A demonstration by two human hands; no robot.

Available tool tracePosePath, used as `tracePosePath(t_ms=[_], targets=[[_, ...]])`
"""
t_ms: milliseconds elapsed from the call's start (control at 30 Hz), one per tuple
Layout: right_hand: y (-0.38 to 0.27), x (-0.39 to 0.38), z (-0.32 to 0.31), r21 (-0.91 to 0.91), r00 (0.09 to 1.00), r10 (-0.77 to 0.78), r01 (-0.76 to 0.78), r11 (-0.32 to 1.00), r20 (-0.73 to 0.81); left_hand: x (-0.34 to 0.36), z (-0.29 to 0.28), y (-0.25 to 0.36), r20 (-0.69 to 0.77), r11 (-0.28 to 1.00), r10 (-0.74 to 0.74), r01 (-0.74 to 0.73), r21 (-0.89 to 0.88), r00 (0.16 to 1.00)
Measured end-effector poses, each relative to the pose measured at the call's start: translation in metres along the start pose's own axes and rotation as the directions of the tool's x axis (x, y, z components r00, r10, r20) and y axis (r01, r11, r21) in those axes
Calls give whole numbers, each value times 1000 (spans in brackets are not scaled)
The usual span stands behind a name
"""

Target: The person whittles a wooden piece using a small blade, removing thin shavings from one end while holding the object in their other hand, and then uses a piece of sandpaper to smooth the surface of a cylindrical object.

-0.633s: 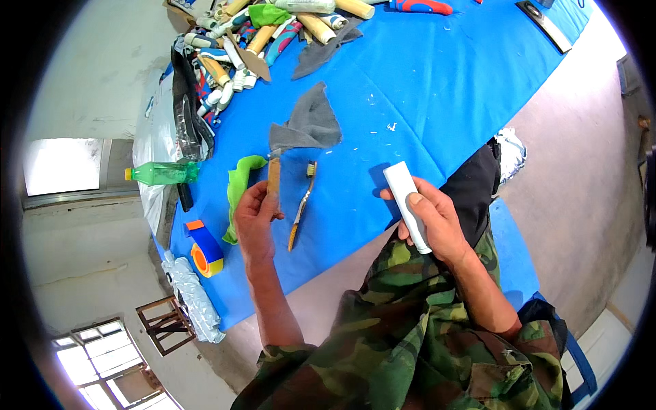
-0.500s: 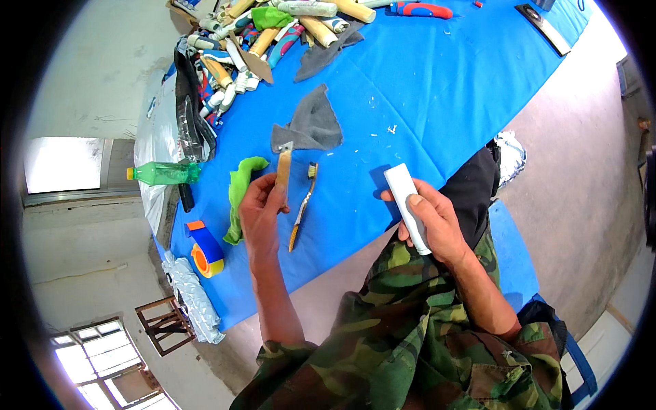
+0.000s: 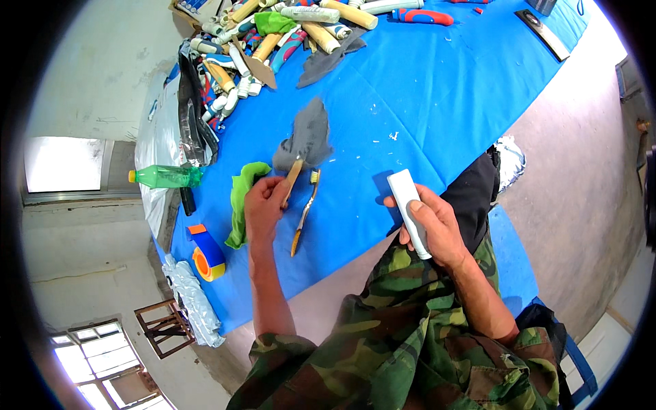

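Note:
My left hand (image 3: 264,203) is closed round a flat tan wooden stick (image 3: 293,179). The stick's far end rests on a crumpled grey cloth (image 3: 309,140) on the blue-covered table. In my right hand (image 3: 436,222), over my lap by the table edge, is a long white plastic handle (image 3: 406,198), held with my thumb along its side. A toothbrush (image 3: 304,217) with a brownish-yellow handle lies just right of my left hand, bristles at the far end. Left of that hand, partly behind it, is a bright green cloth (image 3: 239,205).
A heap of plastic handles (image 3: 266,44) in several colours covers the far left of the table. A tape roll (image 3: 208,260), a green bottle (image 3: 164,176) and black plastic (image 3: 193,109) are at the left. White scraps (image 3: 393,136) dot the blue cover (image 3: 437,89). A long flat tool (image 3: 543,33) lies far right.
The wooden stick has tilted to the right and its tip now meets the grey cloth, which has bunched up and narrowed. My right hand with the white handle has hardly moved.

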State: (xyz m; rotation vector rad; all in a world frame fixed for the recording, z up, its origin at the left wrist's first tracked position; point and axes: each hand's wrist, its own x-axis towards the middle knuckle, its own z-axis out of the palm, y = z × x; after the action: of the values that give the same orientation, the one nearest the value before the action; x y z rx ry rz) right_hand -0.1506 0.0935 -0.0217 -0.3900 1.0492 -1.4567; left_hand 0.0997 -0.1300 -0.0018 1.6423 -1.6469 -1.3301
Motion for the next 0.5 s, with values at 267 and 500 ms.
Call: tracePosePath(t_ms=[267, 500], targets=[[0, 0, 1, -3, 1000, -10, 10, 1000, -4, -40, -51, -21, -57, 988, -2, 11, 155, 998], [1, -1, 3, 1, 1000, -12, 12, 1000, -24, -66, -34, 5, -30, 991, 123, -122, 50, 992]])
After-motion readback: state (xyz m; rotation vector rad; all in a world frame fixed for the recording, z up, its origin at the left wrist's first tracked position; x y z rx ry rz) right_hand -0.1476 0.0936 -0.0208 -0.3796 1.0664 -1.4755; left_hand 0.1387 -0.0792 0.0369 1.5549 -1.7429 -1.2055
